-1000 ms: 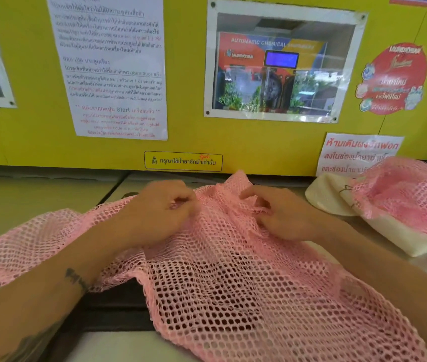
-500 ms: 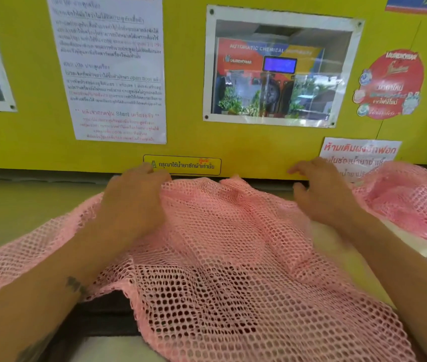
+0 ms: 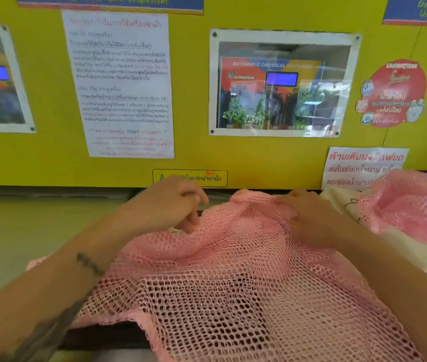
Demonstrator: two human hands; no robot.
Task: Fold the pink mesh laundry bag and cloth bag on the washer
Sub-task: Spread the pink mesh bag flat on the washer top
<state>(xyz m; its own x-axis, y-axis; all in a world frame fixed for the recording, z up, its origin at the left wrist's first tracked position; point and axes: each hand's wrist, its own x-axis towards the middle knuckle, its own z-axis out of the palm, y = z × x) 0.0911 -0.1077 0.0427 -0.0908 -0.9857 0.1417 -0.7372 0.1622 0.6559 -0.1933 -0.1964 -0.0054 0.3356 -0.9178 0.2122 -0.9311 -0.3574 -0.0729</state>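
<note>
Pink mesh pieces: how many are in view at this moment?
2. One large pink mesh piece lies spread in front under both hands; another pink mesh piece sits bunched at far right on the cream cloth bag. More may be hidden off-frame.

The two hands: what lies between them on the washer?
In the head view, a raised ridge of the pink mesh bag lies between the left hand and the right hand. Nothing else shows there.
</note>
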